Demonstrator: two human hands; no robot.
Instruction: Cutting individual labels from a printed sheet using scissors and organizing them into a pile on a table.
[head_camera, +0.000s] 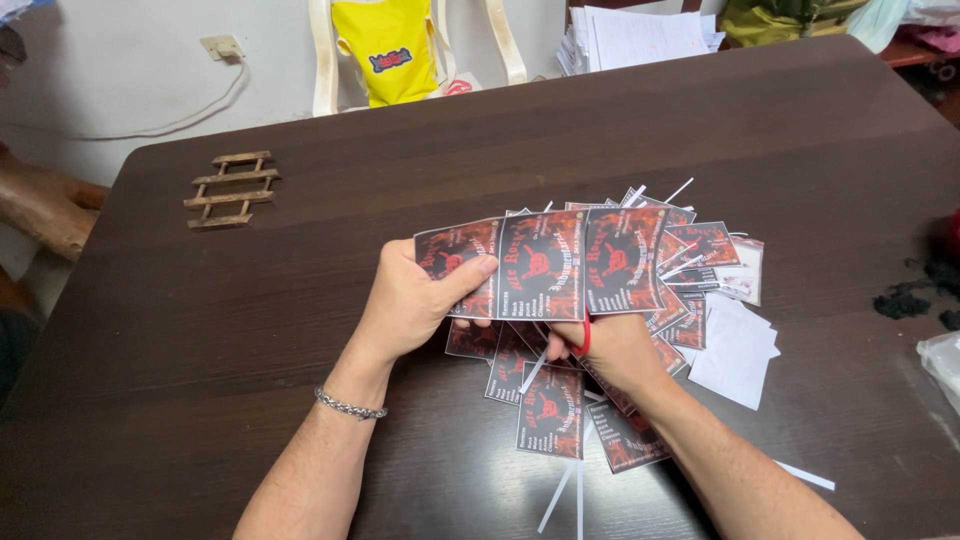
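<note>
Left hand pinches the printed strip by its left edge above the bench, right hand is closed on red-handled scissors beneath it — thin, light, floppy card, best gripped near the edge, cut cards piled below.

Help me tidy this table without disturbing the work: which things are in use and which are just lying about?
In use:
left hand holding printed strip
right hand with red-handled scissors
cut cards
paper trimmings

Lying about:
wooden trivet
yellow bag
paper stack
</note>
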